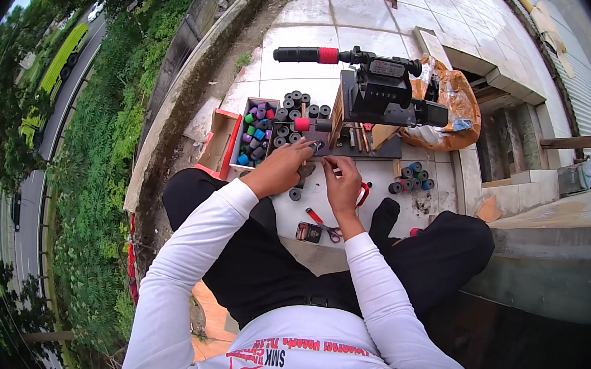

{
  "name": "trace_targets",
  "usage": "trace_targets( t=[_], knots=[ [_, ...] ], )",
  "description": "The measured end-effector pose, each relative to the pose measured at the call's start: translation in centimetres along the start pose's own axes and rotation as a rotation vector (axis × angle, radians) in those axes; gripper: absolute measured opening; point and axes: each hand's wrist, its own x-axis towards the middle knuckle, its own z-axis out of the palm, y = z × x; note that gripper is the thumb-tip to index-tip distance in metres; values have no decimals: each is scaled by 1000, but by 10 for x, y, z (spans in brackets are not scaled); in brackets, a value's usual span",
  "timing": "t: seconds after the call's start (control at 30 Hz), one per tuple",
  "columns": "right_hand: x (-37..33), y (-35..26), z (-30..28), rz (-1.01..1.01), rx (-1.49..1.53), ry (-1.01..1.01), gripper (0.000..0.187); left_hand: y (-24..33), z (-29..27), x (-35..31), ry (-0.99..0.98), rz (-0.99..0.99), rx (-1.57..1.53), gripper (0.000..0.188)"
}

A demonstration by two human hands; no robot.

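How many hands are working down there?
2. The left hand is to the right of the box of coloured rolls; the right hand is beside it, beyond the red lighter. Both hands are in plain view.

- A person wears a white long-sleeved top [310,323], its chest printed with red lettering [322,346], bolder black lettering [273,359] and a red line drawing [245,368].
- Plain white, the left sleeve [188,245] and right sleeve [390,288] run to close-fitting cuffs near the wrists, with soft creases along the cloth.
- The left hand [284,169] and right hand [342,182] are bare.
- Black, loose-cut trousers [439,254] meet a dark waistband [315,301].
- Dark footwear [384,217] covers one foot, its kind unclear.
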Motion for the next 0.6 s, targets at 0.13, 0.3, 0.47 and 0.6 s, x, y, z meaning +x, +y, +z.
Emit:
trace_targets(
  t=[0.13, 0.3, 0.47, 0.6],
  knots=[
    [11, -19, -33, 15, 36, -2, 14, 21, 0, 18, -69, 30, -176, 41],
    [36, -47, -60, 243, 203, -95, 19, 41, -10, 18, 52, -211, -633, 20],
    [45, -58, -66, 256, 275, -130, 23, 54, -19, 19, 86, -239, -629, 22],
    [49, -59, -70, 263, 318, -157, 23, 43, -10, 23, 70, -239, -553, 15]
  ],
)
